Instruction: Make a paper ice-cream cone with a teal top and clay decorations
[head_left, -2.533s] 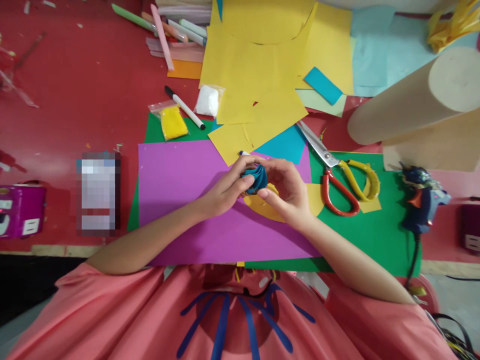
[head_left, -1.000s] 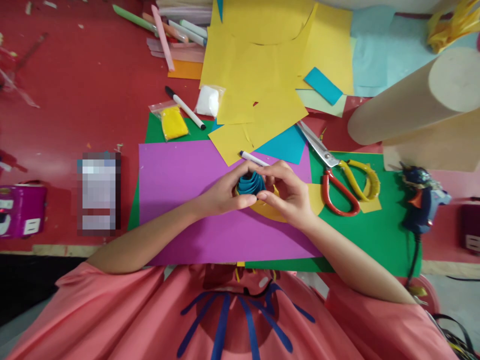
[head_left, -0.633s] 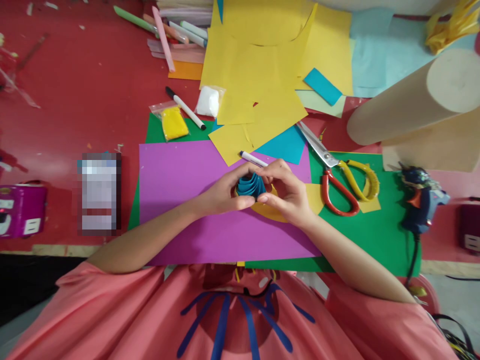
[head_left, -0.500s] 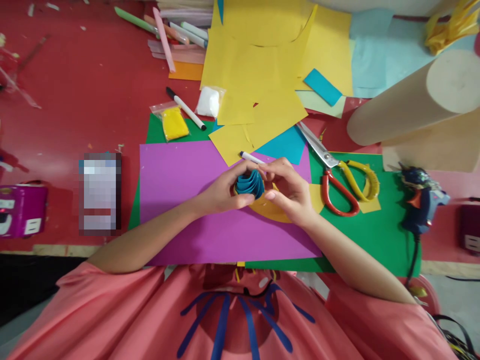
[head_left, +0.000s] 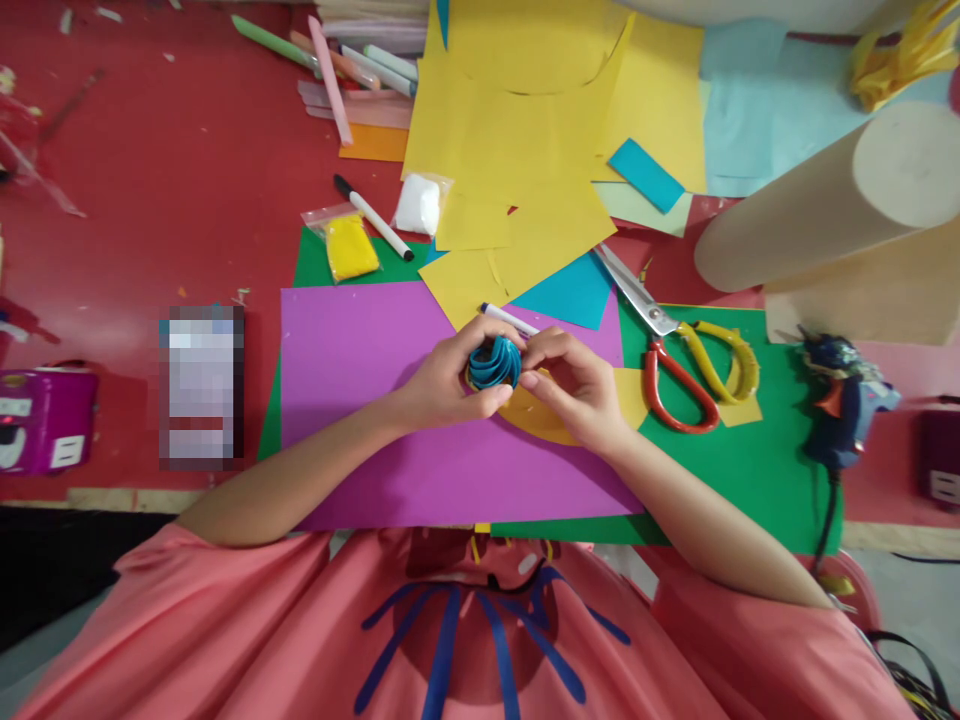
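Curled layers of blue paper form a small roll [head_left: 495,364], with a bit of yellow showing at its lower left edge. My left hand [head_left: 450,375] wraps round it from the left, thumb below and fingers above. On its right side, my right hand [head_left: 577,385] is closed, thumb and fingertips pinched at the roll's edge. Both hands are above a purple sheet [head_left: 360,350]. Beneath my right hand lies a rounded orange-yellow paper piece [head_left: 540,418], partly covered. A white pen [head_left: 506,318] rests just beyond the fingers.
Scissors [head_left: 660,325] with red and yellow handles lie on the green sheet [head_left: 780,480] to the right. Farther right are a blue glue gun [head_left: 844,405] and a big pale cylinder [head_left: 817,200]. Yellow sheets [head_left: 525,120] fill the back; a phone-like blurred object [head_left: 201,390] lies left.
The blue roll has turned slightly and looks tighter. My right hand's fingers have closed in against its right side; my left hand keeps its hold.
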